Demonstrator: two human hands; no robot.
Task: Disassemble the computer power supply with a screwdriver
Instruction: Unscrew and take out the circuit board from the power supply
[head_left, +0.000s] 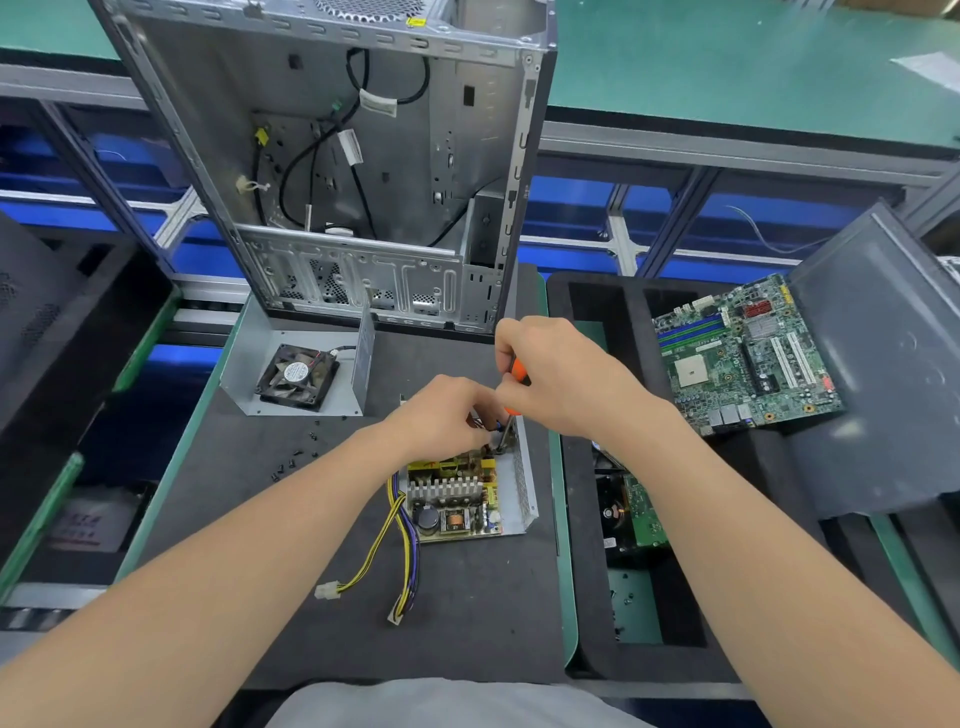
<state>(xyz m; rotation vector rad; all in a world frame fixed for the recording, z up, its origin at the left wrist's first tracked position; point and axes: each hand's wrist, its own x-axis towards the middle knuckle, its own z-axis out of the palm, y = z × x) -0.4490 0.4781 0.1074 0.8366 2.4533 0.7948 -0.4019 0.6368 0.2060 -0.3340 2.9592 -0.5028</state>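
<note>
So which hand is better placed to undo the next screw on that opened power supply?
The right, probably. The right hand grips the orange screwdriver, pointed down at the far end of the power supply, while the left hand holds parts there, likely steadying them.

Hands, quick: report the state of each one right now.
Left hand: fingers curled onto the power supply at its far end; a grip cannot be told.
Right hand: closed round the orange screwdriver.
</note>
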